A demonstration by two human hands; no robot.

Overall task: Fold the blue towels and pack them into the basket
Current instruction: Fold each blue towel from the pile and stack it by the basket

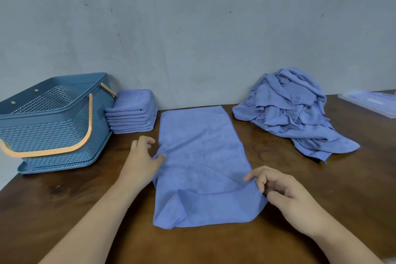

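Here, the spread blue towel lies flat mid-way across the bench, its length running near to far. The left grip pinches its left edge and the right grip pinches its right edge. Far left, a folded stack sits just beside the basket. Far right lies an unfolded heap.

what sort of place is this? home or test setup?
Probably a staged folding bench, not a home: bare grey wall, plain wooden table, just a basket and towel pile.
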